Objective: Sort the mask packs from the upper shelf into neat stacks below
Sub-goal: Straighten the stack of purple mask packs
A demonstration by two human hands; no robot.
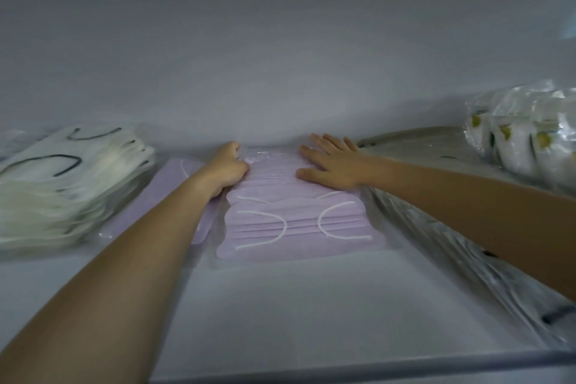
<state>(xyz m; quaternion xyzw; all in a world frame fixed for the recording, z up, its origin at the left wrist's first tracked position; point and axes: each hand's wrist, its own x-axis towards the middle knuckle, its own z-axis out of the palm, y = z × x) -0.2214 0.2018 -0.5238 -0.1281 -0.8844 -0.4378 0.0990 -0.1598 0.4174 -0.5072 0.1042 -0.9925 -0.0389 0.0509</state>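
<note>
While the left hand [229, 170] grips the far left edge of the purple mask pack [296, 227], the right hand [330, 165] presses flat on its far right side (fingers straight). The pack lies mid-shelf [311, 305] toward the back edge, between a white mask stack [62, 184] and a bagged bundle [526, 140].

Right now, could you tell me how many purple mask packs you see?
2. The centre pack is held by the left hand and right hand; the left pack lies beside it, under the left forearm. Others may be hidden.
</note>
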